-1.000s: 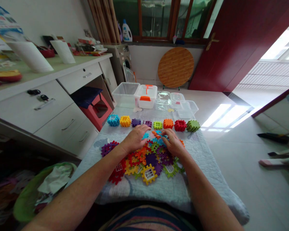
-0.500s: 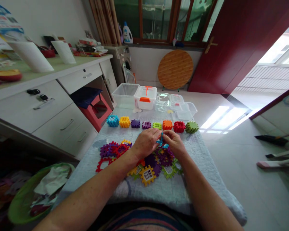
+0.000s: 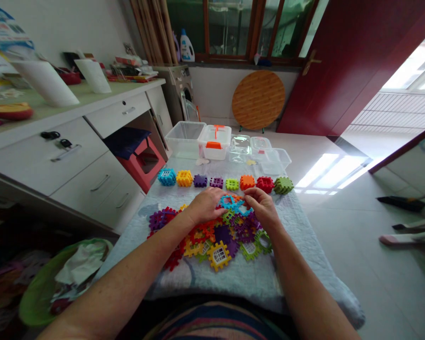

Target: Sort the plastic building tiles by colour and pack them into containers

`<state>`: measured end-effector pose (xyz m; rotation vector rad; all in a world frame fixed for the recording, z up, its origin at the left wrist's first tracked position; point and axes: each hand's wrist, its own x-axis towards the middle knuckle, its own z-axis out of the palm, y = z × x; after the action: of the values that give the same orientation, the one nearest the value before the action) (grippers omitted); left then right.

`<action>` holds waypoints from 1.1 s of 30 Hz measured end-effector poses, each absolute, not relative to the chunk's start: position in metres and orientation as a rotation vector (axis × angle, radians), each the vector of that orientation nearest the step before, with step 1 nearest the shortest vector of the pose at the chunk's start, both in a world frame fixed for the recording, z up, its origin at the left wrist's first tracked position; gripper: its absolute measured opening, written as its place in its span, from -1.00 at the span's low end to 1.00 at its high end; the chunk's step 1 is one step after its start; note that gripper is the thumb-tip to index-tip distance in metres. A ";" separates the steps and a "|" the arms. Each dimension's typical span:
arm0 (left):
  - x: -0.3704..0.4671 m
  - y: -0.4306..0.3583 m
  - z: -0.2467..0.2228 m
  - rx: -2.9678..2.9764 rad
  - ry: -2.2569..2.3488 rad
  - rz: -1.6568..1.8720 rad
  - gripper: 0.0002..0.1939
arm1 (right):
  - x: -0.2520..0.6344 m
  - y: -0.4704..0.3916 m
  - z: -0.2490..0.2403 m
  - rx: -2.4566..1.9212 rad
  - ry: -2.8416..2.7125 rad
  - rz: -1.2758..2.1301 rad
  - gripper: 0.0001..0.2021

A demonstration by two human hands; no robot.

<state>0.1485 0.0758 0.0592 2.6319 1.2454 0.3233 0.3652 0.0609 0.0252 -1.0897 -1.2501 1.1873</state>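
Observation:
Between my hands are light-blue interlocking building pieces [image 3: 229, 202] with open frames and toothed edges, held low over a heap of loose pieces. My left hand [image 3: 207, 206] grips their left side, thumb nearest me. My right hand [image 3: 264, 208] pinches at their right edge with thumb and index finger. Beneath and in front lie mixed toothed pieces, among them a yellow window piece [image 3: 219, 255], a flat purple piece [image 3: 225, 238] and red pieces [image 3: 173, 257]. My left forearm covers part of the heap.
A row of stacked pieces sorted by colour runs beyond my hands, from a blue stack [image 3: 167, 177] to an olive-green stack [image 3: 284, 185]. Clear plastic boxes [image 3: 186, 139] stand at the table's far end. A red stool [image 3: 145, 158] is at the left.
The blue piece, seen edge-on before, now lies flatter and shows its open frame. My hands have spread slightly apart, and my left hand has shifted a little left.

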 end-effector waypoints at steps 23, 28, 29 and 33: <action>0.195 0.094 0.066 2.428 1.688 -0.144 -0.53 | 0.365 0.054 0.012 -1.349 -2.115 0.474 -0.52; 0.162 0.106 0.074 2.508 1.561 0.028 -0.47 | 0.365 0.054 0.014 -1.374 -2.246 0.409 -0.57; 0.153 0.109 0.076 2.529 1.535 0.033 -0.46 | 0.365 0.053 0.015 -1.386 -2.258 0.401 -0.60; 0.128 0.116 0.074 2.598 1.442 -0.082 -0.47 | 0.364 0.053 0.018 -1.396 -2.268 0.409 -0.69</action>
<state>0.1276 0.1157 0.0736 2.5983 1.4419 -0.0817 0.3644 0.0526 0.0182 -1.3957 -2.2675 0.4092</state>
